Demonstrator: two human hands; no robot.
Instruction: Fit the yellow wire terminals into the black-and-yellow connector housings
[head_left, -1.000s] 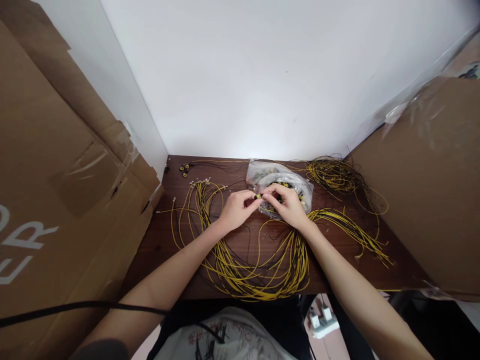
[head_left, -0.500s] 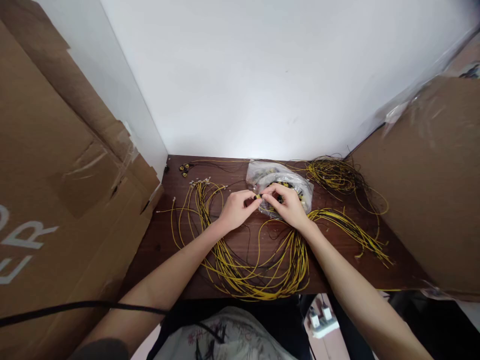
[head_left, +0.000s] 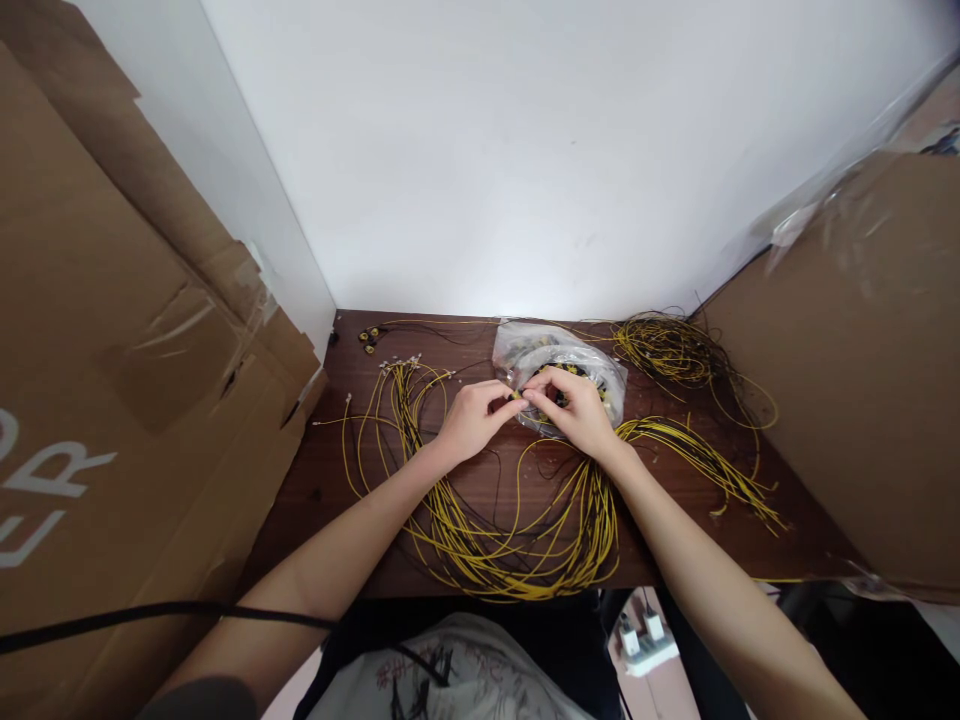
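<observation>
Left hand (head_left: 474,420), right hand (head_left: 576,412) pinch small yellow-black part (head_left: 516,396) over plastic bag (head_left: 531,340); wire bundle (head_left: 517,582) under forearms (head_left: 382,515).

white back wall (head_left: 510,150) | brown tabletop (head_left: 322,465) | pinkish floor (head_left: 664,692) | soft light

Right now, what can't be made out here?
All head view:
Yellow-and-black part: partly covered by left hand and right hand; too small to identify.
Plastic bag: contents partly hidden by the right hand and its own crumpled film.
Lettering on left cardboard box: cut by left picture edge.
Pale wire ends: too small to tell their shape.
</observation>
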